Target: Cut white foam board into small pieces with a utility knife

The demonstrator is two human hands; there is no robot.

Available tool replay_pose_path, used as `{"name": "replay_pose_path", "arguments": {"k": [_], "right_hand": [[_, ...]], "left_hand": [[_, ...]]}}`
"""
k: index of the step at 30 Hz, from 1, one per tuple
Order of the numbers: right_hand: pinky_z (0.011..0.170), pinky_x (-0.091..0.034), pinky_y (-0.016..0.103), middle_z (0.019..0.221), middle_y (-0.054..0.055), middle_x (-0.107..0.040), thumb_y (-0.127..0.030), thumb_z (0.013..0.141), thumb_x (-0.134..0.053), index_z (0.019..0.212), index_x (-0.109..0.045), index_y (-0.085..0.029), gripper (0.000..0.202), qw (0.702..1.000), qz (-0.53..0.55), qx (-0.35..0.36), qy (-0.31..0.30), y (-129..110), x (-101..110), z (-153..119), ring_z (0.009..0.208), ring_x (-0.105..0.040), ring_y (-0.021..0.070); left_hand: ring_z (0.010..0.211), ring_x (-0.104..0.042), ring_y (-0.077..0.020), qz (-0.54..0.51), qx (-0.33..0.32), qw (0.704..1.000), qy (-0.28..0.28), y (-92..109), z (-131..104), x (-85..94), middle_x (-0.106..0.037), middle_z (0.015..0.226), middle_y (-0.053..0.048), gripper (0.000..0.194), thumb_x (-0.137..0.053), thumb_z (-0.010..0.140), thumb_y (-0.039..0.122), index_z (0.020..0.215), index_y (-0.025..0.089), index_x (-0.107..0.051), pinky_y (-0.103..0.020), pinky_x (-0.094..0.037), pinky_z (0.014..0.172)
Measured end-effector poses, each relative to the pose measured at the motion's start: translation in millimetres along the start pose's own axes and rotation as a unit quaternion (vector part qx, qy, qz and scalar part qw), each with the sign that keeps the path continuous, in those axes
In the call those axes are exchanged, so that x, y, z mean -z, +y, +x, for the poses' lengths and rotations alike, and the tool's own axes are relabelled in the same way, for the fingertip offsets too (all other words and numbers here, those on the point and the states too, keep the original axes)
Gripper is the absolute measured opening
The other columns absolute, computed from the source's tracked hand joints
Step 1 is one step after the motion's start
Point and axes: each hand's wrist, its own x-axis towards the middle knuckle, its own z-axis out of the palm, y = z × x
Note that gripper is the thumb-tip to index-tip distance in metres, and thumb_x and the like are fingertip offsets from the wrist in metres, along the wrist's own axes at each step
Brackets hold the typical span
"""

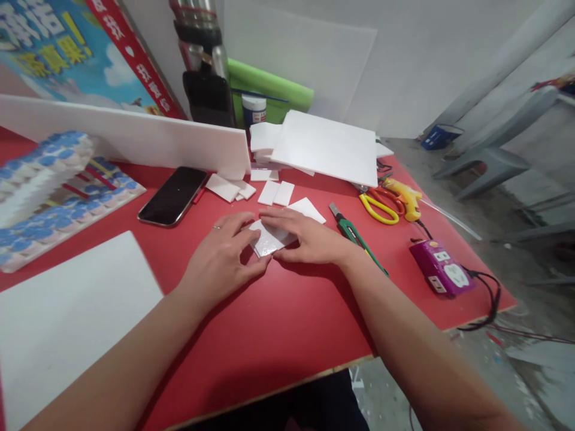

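Flat on the red table (269, 323) lies a small white board piece (269, 239) with a shiny, wet-looking patch on top. My left hand (222, 251) grips its left edge, thumb at the near corner and fingers along the far side. From the right, my right hand (309, 236) holds the same piece, fingers bent over its far edge and thumb near its front corner. Just beyond the hands are more white pieces (283, 194), and one larger piece (309, 209) lies partly behind the right hand. A green utility knife (353, 232) rests to the right.
Left of my hands are a phone (173, 196), a white sheet (81, 317) and a blue-and-white layered model (67, 185). Stacked white boards (327, 146) lie behind. Yellow-handled scissors (380, 209), a yellow glue gun (406, 197) and a purple power box (442, 269) with cables sit right.
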Motion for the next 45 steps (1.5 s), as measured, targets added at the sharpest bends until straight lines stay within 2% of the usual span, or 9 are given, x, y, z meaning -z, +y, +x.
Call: {"name": "replay_pose_path", "arguments": {"k": [4,8,12,15,24,27,33,38,45], "right_hand": [[0.124,-0.043,0.051,0.166,0.009,-0.051,-0.033,0.096,-0.069,0.156,-0.057,-0.026,0.062,0.995,-0.015,-0.056,0.08,-26.5,17.8,-15.6,0.154,-0.048,0.0296],[0.1,-0.057,0.05,0.13,0.014,-0.074,-0.037,0.103,-0.057,0.142,-0.067,-0.02,0.043,0.949,-0.169,-0.168,0.207,-57.9,38.5,-62.2,0.113,-0.072,0.0316],[0.095,-0.054,0.054,0.129,0.025,-0.066,-0.046,0.105,-0.055,0.149,-0.057,-0.012,0.055,0.872,-0.357,-0.302,0.147,-53.6,28.6,-108.8,0.117,-0.064,0.0418],[0.091,-0.053,0.049,0.121,0.024,-0.065,-0.046,0.108,-0.049,0.152,-0.051,-0.01,0.057,0.845,-0.396,-0.346,0.102,-36.5,10.3,-121.2,0.109,-0.063,0.0395],[0.077,-0.055,0.042,0.113,0.021,-0.065,-0.026,0.107,-0.039,0.157,-0.046,-0.004,0.054,0.837,-0.333,-0.423,0.097,-32.2,6.4,-131.8,0.085,-0.07,0.0306],[0.09,-0.057,0.047,0.122,0.022,-0.067,-0.028,0.106,-0.037,0.159,-0.043,-0.007,0.057,0.87,-0.211,-0.416,0.157,-40.1,11.0,-141.3,0.104,-0.072,0.0329],[0.118,-0.046,0.048,0.162,0.014,-0.053,-0.038,0.109,-0.041,0.167,-0.033,-0.025,0.06,0.943,-0.016,-0.312,0.118,-84.8,19.3,-90.1,0.144,-0.056,0.0294],[0.102,-0.053,0.049,0.152,0.025,-0.06,-0.024,0.108,-0.033,0.172,-0.019,-0.013,0.067,0.947,-0.023,-0.318,-0.027,-112.1,17.0,-28.2,0.123,-0.068,0.0343],[0.085,-0.054,0.043,0.133,0.026,-0.067,-0.014,0.102,-0.035,0.173,-0.007,-0.006,0.076,0.934,-0.087,-0.33,-0.105,-116.9,7.6,-12.7,0.101,-0.07,0.0321]], "left_hand": [[0.114,-0.068,-0.0371,-0.004,0.004,1.0,-0.003,-1.0,0.0,-0.3,-0.07,0.125,-0.02,0.027,-0.068,0.096,0.036,0.108,0.012,-0.072,-0.053,-0.059,0.096],[0.11,-0.068,-0.0365,-0.008,0.012,1.0,-0.014,-1.6,0.4,0.5,-0.07,0.121,-0.019,0.023,-0.067,0.095,0.033,0.106,0.014,-0.071,-0.053,-0.059,0.094],[0.112,-0.067,-0.0365,-0.001,0.019,1.0,-0.018,-0.3,0.0,1.2,-0.069,0.126,-0.02,0.023,-0.065,0.097,0.033,0.108,0.014,-0.071,-0.053,-0.058,0.096],[0.118,-0.066,-0.0385,0.007,0.016,1.0,-0.018,0.4,-1.4,1.4,-0.068,0.132,-0.022,0.025,-0.065,0.096,0.034,0.109,0.013,-0.071,-0.055,-0.057,0.101],[0.115,-0.066,-0.0387,0.001,0.018,0.999,-0.033,0.1,-1.6,2.2,-0.068,0.128,-0.022,0.032,-0.07,0.098,0.042,0.109,0.012,-0.07,-0.054,-0.059,0.095],[0.115,-0.065,-0.0377,0.001,0.021,0.999,-0.031,-0.3,-2.9,0.5,-0.068,0.127,-0.022,0.03,-0.067,0.1,0.04,0.11,0.012,-0.07,-0.053,-0.058,0.096],[0.115,-0.064,-0.0386,-0.014,0.043,0.999,-0.027,0.3,-5.4,0.4,-0.066,0.127,-0.022,0.027,-0.067,0.098,0.034,0.114,0.013,-0.07,-0.054,-0.059,0.094],[0.11,-0.065,-0.0366,-0.019,0.04,0.999,-0.027,1.7,-3.2,2.6,-0.067,0.121,-0.021,0.021,-0.067,0.095,0.029,0.11,0.014,-0.069,-0.051,-0.059,0.092],[0.109,-0.067,-0.036,-0.025,0.031,0.999,-0.024,2.4,-1.2,3.9,-0.07,0.124,-0.02,0.018,-0.067,0.094,0.026,0.108,0.016,-0.069,-0.052,-0.058,0.094]]}}
